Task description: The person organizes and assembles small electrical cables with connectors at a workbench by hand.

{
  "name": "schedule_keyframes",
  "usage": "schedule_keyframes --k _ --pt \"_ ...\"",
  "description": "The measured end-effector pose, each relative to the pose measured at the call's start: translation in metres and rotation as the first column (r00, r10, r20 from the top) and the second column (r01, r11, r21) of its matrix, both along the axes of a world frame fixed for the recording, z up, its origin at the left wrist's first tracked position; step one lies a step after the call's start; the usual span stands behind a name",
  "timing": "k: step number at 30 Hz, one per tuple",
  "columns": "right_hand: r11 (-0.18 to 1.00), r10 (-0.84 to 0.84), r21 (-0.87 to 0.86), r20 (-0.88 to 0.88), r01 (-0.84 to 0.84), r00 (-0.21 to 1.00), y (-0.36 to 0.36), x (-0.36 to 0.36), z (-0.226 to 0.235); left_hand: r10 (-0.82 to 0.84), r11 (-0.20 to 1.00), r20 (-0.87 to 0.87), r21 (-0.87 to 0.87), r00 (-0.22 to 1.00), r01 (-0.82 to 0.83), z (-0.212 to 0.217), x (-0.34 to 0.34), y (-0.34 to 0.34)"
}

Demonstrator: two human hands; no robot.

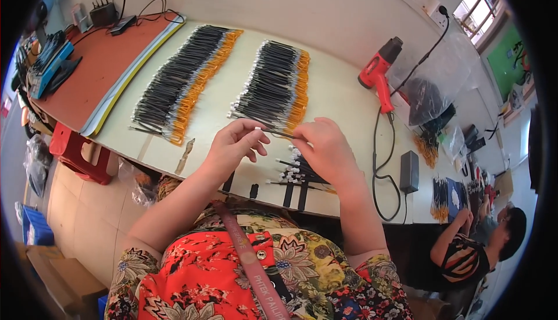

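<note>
Both hands pinching one thin black wire: left hand at white tip, right hand mid-length. Looks light, bendy; best held near ends.

**Bright daylight, heavy fisheye, sharp centre**

Even, bright light from the window at upper right; pane blown out to white. The pale bench reads clean, mild glare, only soft short shadows under the hands. Centre in focus, slight motion softness on the fingertips. Strong barrel distortion: the bench edge bows hard. Black vignette rings the frame; far right goes soft and smeared.
</note>
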State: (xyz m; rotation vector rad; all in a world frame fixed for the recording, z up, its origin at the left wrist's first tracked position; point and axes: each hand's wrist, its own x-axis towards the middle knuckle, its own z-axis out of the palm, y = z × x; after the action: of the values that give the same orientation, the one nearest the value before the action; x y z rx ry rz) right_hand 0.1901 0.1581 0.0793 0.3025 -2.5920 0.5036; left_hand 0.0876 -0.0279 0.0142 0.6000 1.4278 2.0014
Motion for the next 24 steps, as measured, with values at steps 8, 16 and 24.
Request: schedule_keyframes --k 8,16,24 --pt "0.998 -0.018 0.058 0.012 0.018 1.000 -0.011 -0.013 -0.006 0.122 0.989 0.028 -0.087 0.992 -0.119 -0.007 -0.008 -0.021" --pt "0.998 -0.014 0.054 0.020 0.013 1.000 -0.015 -0.017 -0.009 0.147 0.984 0.044 -0.110 0.988 -0.141 -0.011 -0.010 -0.024" --pt "0.999 0.000 0.050 0.027 -0.001 1.000 -0.014 -0.024 -0.015 0.141 0.982 0.058 -0.138 0.988 -0.132 -0.017 -0.014 -0.026"
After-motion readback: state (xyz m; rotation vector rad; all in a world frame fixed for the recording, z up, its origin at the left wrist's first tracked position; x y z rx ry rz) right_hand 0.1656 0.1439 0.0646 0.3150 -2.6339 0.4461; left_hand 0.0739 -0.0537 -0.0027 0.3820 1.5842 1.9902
